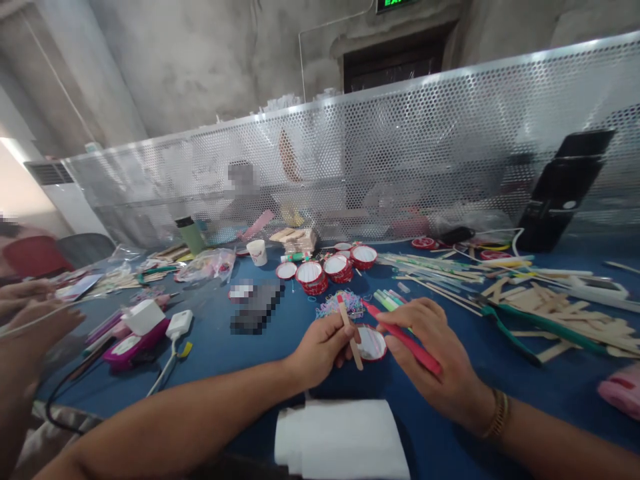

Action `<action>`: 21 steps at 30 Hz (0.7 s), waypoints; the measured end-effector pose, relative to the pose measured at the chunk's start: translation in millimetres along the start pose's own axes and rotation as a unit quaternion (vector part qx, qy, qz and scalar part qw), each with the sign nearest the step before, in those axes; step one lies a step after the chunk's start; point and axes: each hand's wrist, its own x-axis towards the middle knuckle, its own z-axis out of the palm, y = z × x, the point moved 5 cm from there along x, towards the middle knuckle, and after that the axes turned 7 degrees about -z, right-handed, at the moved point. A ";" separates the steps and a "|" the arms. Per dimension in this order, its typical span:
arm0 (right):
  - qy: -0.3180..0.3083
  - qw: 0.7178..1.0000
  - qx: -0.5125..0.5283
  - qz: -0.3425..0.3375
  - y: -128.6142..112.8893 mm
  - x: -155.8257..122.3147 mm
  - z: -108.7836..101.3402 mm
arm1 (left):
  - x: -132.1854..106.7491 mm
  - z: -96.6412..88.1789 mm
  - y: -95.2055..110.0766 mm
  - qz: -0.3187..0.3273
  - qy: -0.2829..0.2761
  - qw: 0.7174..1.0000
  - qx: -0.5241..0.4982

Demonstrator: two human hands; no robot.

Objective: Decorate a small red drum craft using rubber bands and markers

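My left hand (pixel 320 350) is closed on a wooden craft stick (pixel 351 337), held tilted, its upper end coloured red. In my right hand (pixel 440 360) is a red marker (pixel 413 347), gripped like a pen, its tip pointing left towards the coloured end of the stick. A small gap seems to lie between tip and stick, though I cannot tell for sure. Below and behind the stick sits a round red-rimmed lid or cup (pixel 373 343) with a pale inside. Just beyond my hands lies a heap of small coloured rubber bands (pixel 340 305).
Several red cups (pixel 311 277) stand farther back, near a paper cup (pixel 257 253). Green-handled pliers (pixel 550 325) lie on loose craft sticks (pixel 555 303) at right. White paper (pixel 345 437) lies before me. Another person's hands (pixel 37 313) are at left. A perforated metal screen (pixel 400 147) bounds the back.
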 end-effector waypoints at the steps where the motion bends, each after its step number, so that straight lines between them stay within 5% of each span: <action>1: 0.000 1.000 -0.002 -0.006 -0.3 -0.1 0.6 | 0.0 -0.4 0.4 0.001 0.004 1.000 -0.004; 11: -0.048 0.999 -0.001 -0.021 -1.7 2.9 14.6 | 1.5 -0.2 1.8 -0.008 -0.004 1.000 -0.025; 21: 0.004 1.000 0.020 0.006 -6.8 15.7 15.8 | 0.7 1.3 2.0 -0.011 -0.024 0.999 -0.020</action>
